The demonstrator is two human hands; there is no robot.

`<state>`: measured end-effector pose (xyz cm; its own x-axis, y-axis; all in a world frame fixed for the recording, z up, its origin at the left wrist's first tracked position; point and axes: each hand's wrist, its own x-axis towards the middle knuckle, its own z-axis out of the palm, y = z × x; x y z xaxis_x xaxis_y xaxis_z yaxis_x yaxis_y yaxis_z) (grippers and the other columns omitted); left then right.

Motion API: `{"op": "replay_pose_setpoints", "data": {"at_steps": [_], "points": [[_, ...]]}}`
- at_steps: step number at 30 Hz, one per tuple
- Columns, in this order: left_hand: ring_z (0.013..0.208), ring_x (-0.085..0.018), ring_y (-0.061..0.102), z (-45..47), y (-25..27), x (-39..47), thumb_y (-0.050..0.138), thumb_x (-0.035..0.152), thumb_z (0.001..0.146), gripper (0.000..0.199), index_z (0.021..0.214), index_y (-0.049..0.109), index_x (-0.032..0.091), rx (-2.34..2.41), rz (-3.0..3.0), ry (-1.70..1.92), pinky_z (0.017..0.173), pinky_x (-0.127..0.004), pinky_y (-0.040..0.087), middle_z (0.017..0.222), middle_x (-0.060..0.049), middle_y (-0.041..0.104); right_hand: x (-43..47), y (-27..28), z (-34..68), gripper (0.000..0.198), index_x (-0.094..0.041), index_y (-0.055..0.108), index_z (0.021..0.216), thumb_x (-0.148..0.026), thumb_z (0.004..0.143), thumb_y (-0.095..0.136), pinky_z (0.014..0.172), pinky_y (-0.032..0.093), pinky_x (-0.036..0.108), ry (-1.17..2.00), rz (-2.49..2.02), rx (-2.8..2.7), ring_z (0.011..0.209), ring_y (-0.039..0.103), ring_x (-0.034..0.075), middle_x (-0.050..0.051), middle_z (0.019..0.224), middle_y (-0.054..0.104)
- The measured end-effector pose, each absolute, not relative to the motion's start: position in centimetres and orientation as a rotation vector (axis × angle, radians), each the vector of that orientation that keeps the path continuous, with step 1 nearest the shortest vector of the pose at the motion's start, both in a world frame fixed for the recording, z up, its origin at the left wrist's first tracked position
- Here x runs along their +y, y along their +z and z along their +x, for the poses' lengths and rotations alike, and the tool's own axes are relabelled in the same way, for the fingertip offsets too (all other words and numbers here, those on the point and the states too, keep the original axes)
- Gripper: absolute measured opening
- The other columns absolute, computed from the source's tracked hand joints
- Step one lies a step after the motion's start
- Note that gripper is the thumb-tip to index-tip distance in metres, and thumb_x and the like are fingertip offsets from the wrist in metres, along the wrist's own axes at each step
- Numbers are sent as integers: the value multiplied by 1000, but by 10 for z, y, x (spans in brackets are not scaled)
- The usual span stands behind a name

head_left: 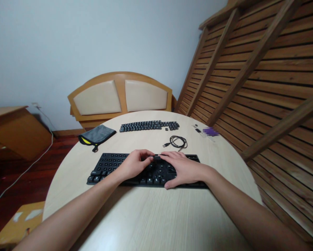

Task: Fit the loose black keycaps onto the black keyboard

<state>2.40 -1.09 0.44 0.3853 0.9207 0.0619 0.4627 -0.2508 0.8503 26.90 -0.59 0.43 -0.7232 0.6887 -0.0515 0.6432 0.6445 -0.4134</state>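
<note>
A black keyboard [108,164] lies across the table before me, many of its key positions bare and keycaps sitting along the left and front rows. My left hand [136,162] is over its middle, thumb and forefinger pinched on a small black keycap [156,158] near the back edge. My right hand [184,169] spreads over the right part, fingertips by the back edge close to that keycap and thumb at the front edge. It covers many of the keys there. Loose black keycaps [143,126] stand in rows at the far side of the table.
Behind the keyboard lies a coiled USB cable [178,142]. A grey pouch [97,134] with yellow lining is at the back left. Small items and a blurred purple thing [210,131] sit at the back right. Wooden slats [263,69] rise beside the round table [156,216].
</note>
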Motion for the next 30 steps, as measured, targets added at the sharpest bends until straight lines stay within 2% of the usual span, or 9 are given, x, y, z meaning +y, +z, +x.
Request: {"op": "replay_pose_setpoints", "data": {"at_steps": [3,6,8,11,15,19,24,30], "points": [[91,-21,67,20,5,-8,57,33,91,26,102,73,17,1168,1865,712,88,-34,49,97,-5,76,-7,1,261,94,-19,42,148,-71,75,68,114,26,59,587,-1035,-2688,140,34,39,18,154,40],[90,-21,67,19,7,-7,56,33,91,27,100,74,17,1116,1810,700,87,-32,49,97,-5,76,-7,5,254,59,-20,53,136,-53,89,64,109,37,51,533,-967,-2536,129,49,31,14,137,58],[89,-20,66,18,8,-7,55,34,91,27,99,74,16,1079,1776,693,85,-31,48,97,-6,76,-7,8,251,39,-21,59,126,-40,92,63,101,44,44,505,-941,-2419,116,58,26,10,123,66],[85,-19,65,18,8,-7,55,36,91,29,94,75,15,1049,1749,680,82,-30,47,92,-7,76,-5,11,249,17,-22,65,110,-29,96,59,92,47,39,483,-899,-2349,102,64,21,6,108,72],[76,-16,61,18,8,-9,59,37,89,28,94,75,14,1029,1728,642,72,-27,44,85,-5,73,-4,13,252,11,-21,68,100,-27,95,60,88,46,37,449,-873,-2365,93,65,20,4,97,73],[62,-13,54,18,10,-13,63,33,85,26,98,74,14,1046,1734,542,60,-24,38,72,-1,68,-5,12,254,9,-21,68,98,-26,92,64,87,46,36,456,-800,-2456,93,64,20,4,94,72],[66,-14,57,19,11,-19,66,29,81,17,87,73,14,1076,1876,445,60,-23,41,76,-2,70,-3,7,255,9,-20,69,95,-26,89,66,85,47,35,497,-745,-2569,90,63,21,5,91,70],[73,-16,61,20,10,-21,64,29,84,16,91,70,16,1052,1985,428,67,-25,45,82,-2,71,-3,5,254,8,-19,69,93,-24,87,67,81,48,34,514,-747,-2589,86,62,20,5,88,68]]}}
